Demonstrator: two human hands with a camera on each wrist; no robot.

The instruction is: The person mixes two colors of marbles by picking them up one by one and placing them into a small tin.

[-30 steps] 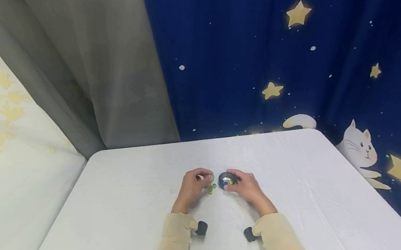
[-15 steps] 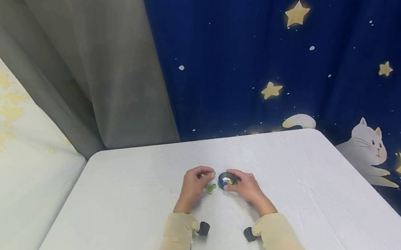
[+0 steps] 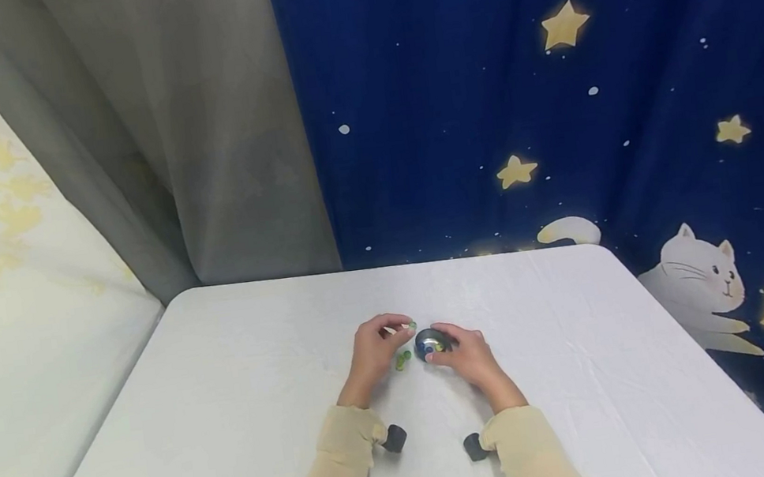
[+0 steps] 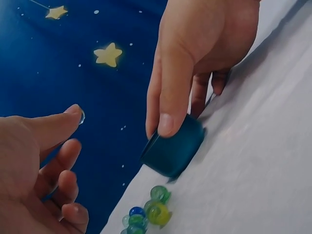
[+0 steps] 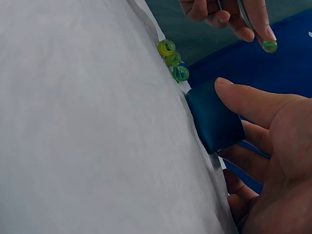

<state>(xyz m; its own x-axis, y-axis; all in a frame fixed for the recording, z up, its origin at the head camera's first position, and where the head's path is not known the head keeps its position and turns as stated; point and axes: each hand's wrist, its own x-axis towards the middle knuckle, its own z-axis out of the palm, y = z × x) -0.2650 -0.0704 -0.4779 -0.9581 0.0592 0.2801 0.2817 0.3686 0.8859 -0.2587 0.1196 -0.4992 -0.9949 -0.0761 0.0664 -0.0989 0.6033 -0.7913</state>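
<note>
Between thumb and fingertip my left hand [image 3: 371, 353] pinches a clear and green marble [image 5: 270, 47], held just to the left of a small teal metal cup [image 4: 178, 148] and above the table. My right hand [image 3: 473, 356] grips the cup from its right side, with the thumb on the near wall and fingers round the far side. The cup rests on the table; blue and yellow marbles show inside its silvery bowl in the head view. Several loose marbles [image 4: 158, 213], green, yellow and blue, lie on the cloth beside the cup, partly below my left hand.
A white cloth covers the table [image 3: 228, 385]. Behind it hang a grey curtain [image 3: 244, 168] and a dark blue curtain [image 3: 423, 106] with stars and a cat. Black wrist cameras [image 3: 475, 447] sit under both cream sleeves.
My left hand has moved right and slightly away, carrying the pinched marble nearer to the cup. My right hand and the cup stay where they were.
</note>
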